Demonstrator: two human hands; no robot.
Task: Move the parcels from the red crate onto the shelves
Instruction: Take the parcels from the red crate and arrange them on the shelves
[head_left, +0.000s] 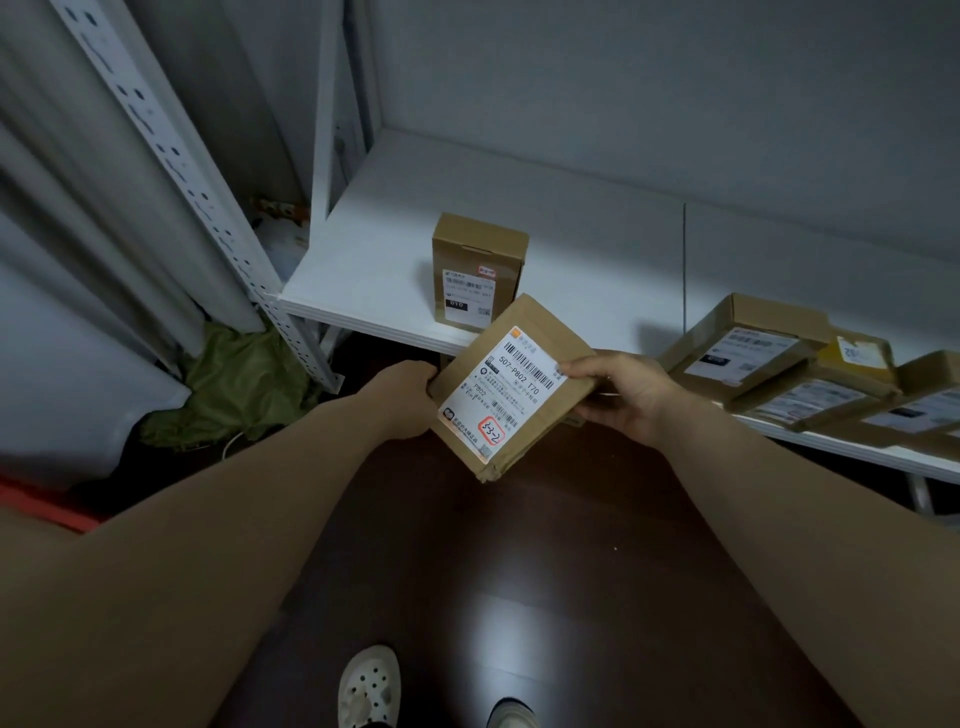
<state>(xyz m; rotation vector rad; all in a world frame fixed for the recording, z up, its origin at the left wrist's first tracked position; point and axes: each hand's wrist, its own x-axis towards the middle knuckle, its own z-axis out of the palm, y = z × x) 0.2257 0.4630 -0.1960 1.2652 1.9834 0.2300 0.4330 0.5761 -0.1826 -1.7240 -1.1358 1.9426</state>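
Parcel in hand: we are holding a flat brown parcel (511, 389) tilted, label up, in the air just before the shelf's front edge.
Left hand: our left hand (410, 400) is gripping the parcel's left edge, fingers tucked behind it.
Right hand: our right hand (623, 395) is pinching the right edge, thumb lying on the label.
Shelf: the white shelf (395, 244) is carrying an upright box (478, 270) just behind our parcel.
Right side: a row of labelled parcels (779, 364) is leaning together on the shelf.
Red crate: its corner (41, 506) is showing low at the left, well apart from the parcel.
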